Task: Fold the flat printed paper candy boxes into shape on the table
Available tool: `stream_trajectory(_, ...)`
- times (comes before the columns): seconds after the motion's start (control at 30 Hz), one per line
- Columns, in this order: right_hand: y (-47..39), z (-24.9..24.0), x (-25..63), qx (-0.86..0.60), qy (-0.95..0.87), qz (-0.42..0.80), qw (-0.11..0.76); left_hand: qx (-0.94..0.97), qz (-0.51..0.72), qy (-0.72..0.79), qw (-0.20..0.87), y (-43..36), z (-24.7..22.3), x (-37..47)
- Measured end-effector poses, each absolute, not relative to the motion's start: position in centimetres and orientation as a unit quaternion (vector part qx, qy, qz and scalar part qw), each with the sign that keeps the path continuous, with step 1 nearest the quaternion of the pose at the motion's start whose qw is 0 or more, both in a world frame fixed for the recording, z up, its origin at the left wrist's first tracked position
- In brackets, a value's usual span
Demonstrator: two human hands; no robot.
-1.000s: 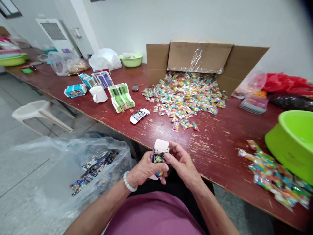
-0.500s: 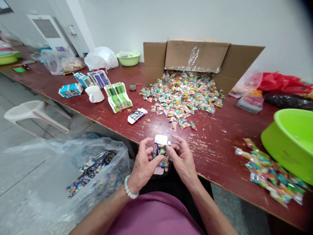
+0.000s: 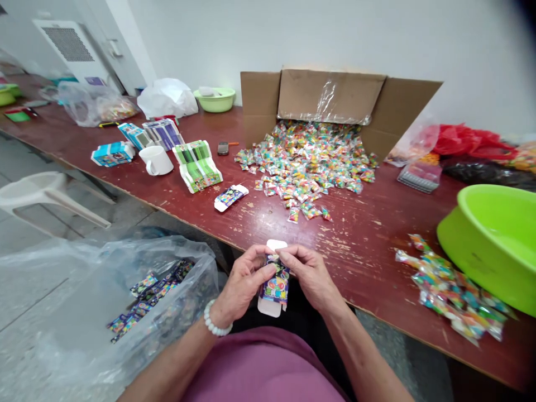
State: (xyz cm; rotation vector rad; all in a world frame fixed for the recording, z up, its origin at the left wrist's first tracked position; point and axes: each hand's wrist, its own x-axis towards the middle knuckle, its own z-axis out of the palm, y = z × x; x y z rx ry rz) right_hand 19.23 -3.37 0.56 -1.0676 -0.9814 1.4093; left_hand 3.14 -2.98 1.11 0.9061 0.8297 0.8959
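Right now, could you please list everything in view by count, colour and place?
Table: one, dark red, centre
Held carton: one, dark, white-flapped, lower centre
Matching carton: one, dark, table's front
Cardboard box: one, brown, table's back
Wrapped packets: uncountable, multicoloured, before the box and at right
Large basin: one, bright green, right
Small basin: one, pale green, back
Mug: one, white, left
Open carton: one, green, beside mug
Other cartons: several, blue and purple, left of and behind mug
Small device: one, grey, centre
Bags: several, various colours, both sides
Printed packs: several, dark, lower-left bag
Stool: one, white, far left
Grilled unit: one, white, upper left
Bracelet: one, white, left wrist
Left hand, right hand: one each, bare, on held carton
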Motion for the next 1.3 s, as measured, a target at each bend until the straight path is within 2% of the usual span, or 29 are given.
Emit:
stream_trajectory(0.1, -3.5, 0.4, 19.2, -0.439, -0.39, 0.595, 0.548, 0.41, 0.422, 0.37, 0.719, -2.7, 1.6, 3.0)
stream_trajectory(0.27, -3.4, -0.1, 19.2, -0.457, -0.441, 0.561, 0.53, 0.439, 0.41, 0.373, 0.707, -2.7, 1.5, 2.5)
stream_trajectory(0.43, -2.9, 0.3, 19.3, -0.441, -0.358, 0.601, 0.561, 0.515, 0.404, 0.375, 0.656, -2.8, 0.8, 2.3)
stream_trajectory(0.53, -2.9, 0.5, 19.4, -0.434, -0.377, 0.61, 0.545, 0.539, 0.404, 0.376, 0.636, -2.8, 0.9, 2.2)
stream_trajectory(0.63, -3.1, 0.2, 19.5, -0.434, -0.415, 0.596, 0.533, 0.48, 0.409, 0.377, 0.679, -2.9, 1.4, 2.1)
stream_trajectory(0.73, -3.3, -0.1, 19.7, -0.448, -0.445, 0.546, 0.55, 0.397, 0.357, 0.373, 0.759, -3.0, 1.7, 2.2)
stream_trajectory(0.87, -3.5, 0.4, 19.8, -0.45, -0.559, 0.486, 0.499, 0.334, 0.285, 0.345, 0.83, -3.0, 1.0, 2.6)
stream_trajectory(1.13, -3.0, 1.2, 19.4, -0.472, -0.56, 0.506, 0.456, 0.361, 0.298, 0.411, 0.782, -2.9, 0.2, 3.5)
stream_trajectory(1.3, -2.3, 1.0, 19.3, -0.458, -0.473, 0.579, 0.481, 0.424, 0.305, 0.425, 0.739, -2.9, 0.3, 3.4)
